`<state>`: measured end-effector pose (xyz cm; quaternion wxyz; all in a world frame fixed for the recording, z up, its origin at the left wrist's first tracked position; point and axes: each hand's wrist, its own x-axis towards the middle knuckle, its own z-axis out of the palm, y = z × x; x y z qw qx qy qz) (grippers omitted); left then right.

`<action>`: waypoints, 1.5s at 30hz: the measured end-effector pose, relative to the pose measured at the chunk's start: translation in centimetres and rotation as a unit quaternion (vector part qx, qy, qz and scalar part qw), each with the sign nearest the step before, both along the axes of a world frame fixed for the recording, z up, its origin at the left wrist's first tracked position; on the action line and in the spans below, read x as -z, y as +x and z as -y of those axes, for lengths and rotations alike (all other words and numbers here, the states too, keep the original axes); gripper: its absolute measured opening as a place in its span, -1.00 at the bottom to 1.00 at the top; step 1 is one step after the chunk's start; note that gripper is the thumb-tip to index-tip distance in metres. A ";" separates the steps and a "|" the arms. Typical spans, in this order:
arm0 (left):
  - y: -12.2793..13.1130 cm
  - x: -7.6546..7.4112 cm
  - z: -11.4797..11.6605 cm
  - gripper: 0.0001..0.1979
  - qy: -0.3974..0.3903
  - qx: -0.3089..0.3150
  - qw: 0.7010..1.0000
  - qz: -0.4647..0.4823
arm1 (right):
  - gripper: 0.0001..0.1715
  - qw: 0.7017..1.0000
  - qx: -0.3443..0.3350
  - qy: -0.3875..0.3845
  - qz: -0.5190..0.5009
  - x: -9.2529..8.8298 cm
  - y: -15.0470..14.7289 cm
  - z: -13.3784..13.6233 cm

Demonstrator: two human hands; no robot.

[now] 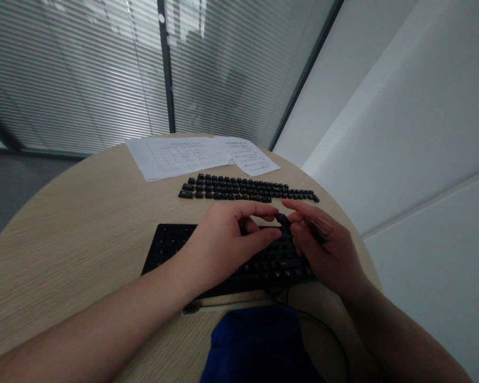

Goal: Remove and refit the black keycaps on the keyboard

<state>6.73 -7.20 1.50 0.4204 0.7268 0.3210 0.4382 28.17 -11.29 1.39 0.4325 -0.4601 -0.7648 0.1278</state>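
Observation:
A black keyboard base (171,246) lies on the round wooden table (75,239), with its left part bare of keycaps. Behind it, loose black keycaps (243,189) are laid out in rows. My left hand (223,244) hovers over the middle of the keyboard, thumb and forefinger pinched towards a small black keycap (282,219). My right hand (323,244) meets it from the right, its fingertips closed on the same keycap. Both hands hide much of the keyboard's right half.
Two printed paper sheets (183,155) lie at the table's far edge. A black cable (323,327) runs from the keyboard off the near edge. Blue fabric (255,346) shows on my lap. Glass with blinds stands behind, a white wall to the right.

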 end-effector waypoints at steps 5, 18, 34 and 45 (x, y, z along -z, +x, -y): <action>0.5 0.1 0.6 -0.75 -0.049 -0.006 0.998 0.024 | -0.60 0.998 0.000 0.054 0.018 0.0 -0.4 0.2; 1.2 -0.6 2.7 -0.89 0.022 -0.047 0.995 0.085 | -0.65 0.988 0.013 0.149 -0.034 2.5 -1.0 0.8; 0.9 -0.8 2.8 -0.87 0.142 -0.093 0.984 0.048 | -0.69 0.986 0.028 0.157 -0.056 2.9 -0.8 0.9; 0.9 -0.4 1.9 -0.92 0.064 -0.035 0.993 0.087 | -0.67 0.987 -0.001 0.152 -0.050 2.6 -0.7 0.7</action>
